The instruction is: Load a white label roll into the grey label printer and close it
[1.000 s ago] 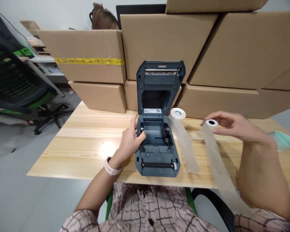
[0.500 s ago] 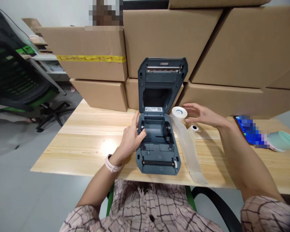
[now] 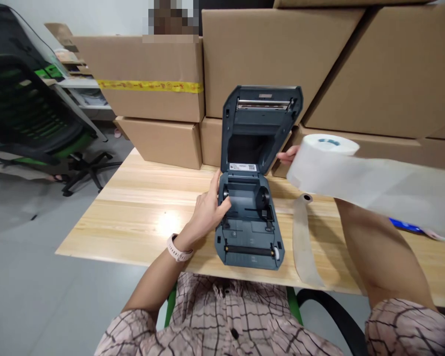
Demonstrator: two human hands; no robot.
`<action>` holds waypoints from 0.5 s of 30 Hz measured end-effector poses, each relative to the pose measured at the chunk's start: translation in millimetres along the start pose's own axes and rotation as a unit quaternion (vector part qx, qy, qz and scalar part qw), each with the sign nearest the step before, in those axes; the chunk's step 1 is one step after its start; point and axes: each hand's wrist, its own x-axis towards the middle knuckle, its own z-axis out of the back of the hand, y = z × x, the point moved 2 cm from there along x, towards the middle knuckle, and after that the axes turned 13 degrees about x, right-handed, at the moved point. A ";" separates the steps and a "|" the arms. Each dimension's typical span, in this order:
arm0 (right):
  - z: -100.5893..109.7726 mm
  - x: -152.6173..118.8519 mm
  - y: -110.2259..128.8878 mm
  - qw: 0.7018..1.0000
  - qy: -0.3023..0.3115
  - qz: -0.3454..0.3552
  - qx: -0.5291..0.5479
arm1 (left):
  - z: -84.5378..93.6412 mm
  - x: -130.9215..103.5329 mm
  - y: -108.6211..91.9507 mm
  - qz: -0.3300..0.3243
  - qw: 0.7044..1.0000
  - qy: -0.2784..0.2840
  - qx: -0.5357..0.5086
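A dark grey label printer [image 3: 250,237] stands on the table with its lid [image 3: 263,123] raised. Its roll bay, between two black holders, has nothing in it. My left hand [image 3: 209,205] grips the printer's left wall, thumb over the rim. To the right of the printer, my right hand [image 3: 289,155] holds up a white label roll [image 3: 300,168]; only some fingertips show at its left side, the rest is behind it. A wide loose strip runs from this roll off to the right. Below it lies a small roll core [image 3: 307,198] with a pale strip [image 3: 303,242] stretching toward the table's front edge.
Cardboard boxes [image 3: 252,54] are stacked along the back of the wooden table [image 3: 133,198]. A blue-screened phone [image 3: 406,226] lies at the right, partly covered by the paper. An office chair [image 3: 33,109] stands off to the left. Behind the boxes a person is partly visible, blurred.
My right hand has taken hold of the white roll and raised it from beside the printer, its strip now swung out to the right. My left hand stays on the printer. The view has shifted slightly.
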 end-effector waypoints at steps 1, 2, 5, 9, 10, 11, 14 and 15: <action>-8.0 1.6 14.5 0.999 0.034 0.000 0.016 | 0.9 0.1 -0.3 -0.003 1.000 0.004 0.006; -17.5 2.8 29.3 0.996 0.077 -0.007 0.042 | 1.6 0.2 -0.5 -0.005 1.000 0.009 0.011; -47.7 6.1 68.8 0.976 0.208 -0.036 0.054 | 3.5 0.5 -0.7 -0.005 0.999 0.024 0.024; -75.8 14.6 92.4 0.935 0.342 -0.044 -0.078 | 4.5 0.9 -0.5 0.003 0.999 0.035 0.033; -79.1 16.9 93.3 0.928 0.358 -0.042 -0.098 | 4.5 0.9 -0.5 0.003 0.999 0.037 0.033; -81.1 18.7 92.7 0.922 0.368 -0.042 -0.109 | 4.5 0.8 -0.6 0.001 0.999 0.038 0.032; -84.2 20.0 86.5 0.914 0.387 -0.050 -0.114 | 4.1 0.1 -0.4 -0.002 0.999 0.044 0.030; -85.5 19.1 84.0 0.912 0.391 -0.050 -0.115 | 3.8 -0.1 -0.2 -0.003 0.999 0.045 0.030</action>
